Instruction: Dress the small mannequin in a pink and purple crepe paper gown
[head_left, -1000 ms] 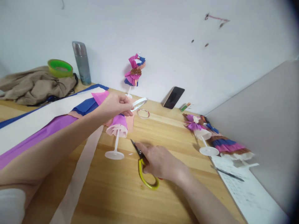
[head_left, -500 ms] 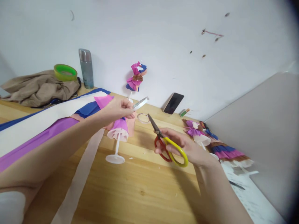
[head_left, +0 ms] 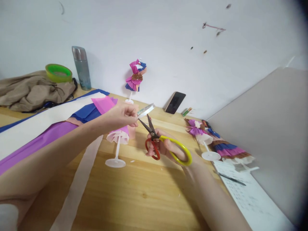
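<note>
My left hand (head_left: 125, 115) is closed with its fingertips pinching a narrow whitish roll of tape (head_left: 146, 110), seen nearly edge-on with printing on it. In my right hand (head_left: 166, 146) are scissors (head_left: 154, 136) with one red and one yellow handle loop. Their blades are spread, the tips just below the tape and close to my left fingertips. Behind and below my left hand stands a small doll-like stand with a pink paper skirt (head_left: 118, 136) and a white round base (head_left: 115, 162); its upper part is hidden by the hand.
Crepe paper sheets (head_left: 45, 134) and a pale strip (head_left: 79, 179) lie left. Farther back are a bottle (head_left: 81, 69), green tape roll (head_left: 59, 73), brown cloth (head_left: 33, 91), decorated stand (head_left: 136, 77) and phone (head_left: 175, 102). At right are paper-dressed figures (head_left: 231, 150), a pen (head_left: 232, 179) and written paper (head_left: 255, 195).
My right hand has brought the scissors left and up toward the tape, and their blades have opened. My left hand still grips the tape. The view has shifted slightly to the right.
</note>
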Available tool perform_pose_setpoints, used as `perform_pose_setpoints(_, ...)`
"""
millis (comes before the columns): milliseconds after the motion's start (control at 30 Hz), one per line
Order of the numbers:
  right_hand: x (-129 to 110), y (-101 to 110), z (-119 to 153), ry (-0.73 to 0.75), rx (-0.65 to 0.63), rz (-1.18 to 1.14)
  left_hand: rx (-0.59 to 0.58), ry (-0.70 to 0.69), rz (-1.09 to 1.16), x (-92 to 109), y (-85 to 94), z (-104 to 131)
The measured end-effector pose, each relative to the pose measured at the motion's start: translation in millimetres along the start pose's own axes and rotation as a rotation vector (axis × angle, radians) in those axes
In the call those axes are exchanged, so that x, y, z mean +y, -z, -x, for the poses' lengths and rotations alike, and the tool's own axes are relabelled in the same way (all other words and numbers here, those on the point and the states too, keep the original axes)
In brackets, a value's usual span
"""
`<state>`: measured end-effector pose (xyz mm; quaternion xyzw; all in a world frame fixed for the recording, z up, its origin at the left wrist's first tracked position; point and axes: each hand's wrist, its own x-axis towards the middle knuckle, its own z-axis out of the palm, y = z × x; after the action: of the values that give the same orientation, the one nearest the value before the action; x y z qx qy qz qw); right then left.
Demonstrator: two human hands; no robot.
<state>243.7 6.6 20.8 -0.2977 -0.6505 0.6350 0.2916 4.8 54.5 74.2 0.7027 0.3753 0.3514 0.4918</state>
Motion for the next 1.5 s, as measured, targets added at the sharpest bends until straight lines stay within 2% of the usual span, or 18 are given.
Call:
perform_pose_setpoints(200,-2,-5,-3,0.042,0.013,-0.265,-0.024,-0.043,-0.124,-4,-2.3,-2)
perform_pose_setpoints(300,-3,-5,-4,0.029,0.023,-0.273,-0.056,-0.068,-0.132,-7,-5.3,-2)
perform_pose_setpoints(533,-5,-3,-5,0.002,0.041,-0.315,-0.038,-0.119,-0.104,-8,-8.3,-2)
perform_pose_setpoints(800,-5,-12,-8,-0.072,0.145,-0.415,-0.012,-0.135,-0.186,-14,-8.8,-4)
perform_pose_setpoints(1000,2,-21,-12,0.035,0.185,-0.341,0.010,-0.156,-0.208,-21,-8.6,-6)
perform_pose_setpoints(1100,8,-24,-14,0.042,0.201,-0.302,-0.010,-0.155,-0.214,-24,-7.8,-7)
perform_pose_setpoints(1167,10,-20,-14,0.056,0.221,-0.200,-0.015,-0.128,-0.204,-24,-6.6,-8)
perform_pose_setpoints(1267,5,-6,-8,0.012,0.239,0.110,0.034,-0.083,-0.228,-21,-3.4,-10)
perform_pose_setpoints(1433,-11,19,5,-0.256,0.042,0.623,0.197,-0.057,-0.382,-17,3.7,-12)
perform_pose_setpoints(1500,-12,20,7,-0.352,0.007,0.841,0.193,-0.071,-0.437,-17,5.3,-12)
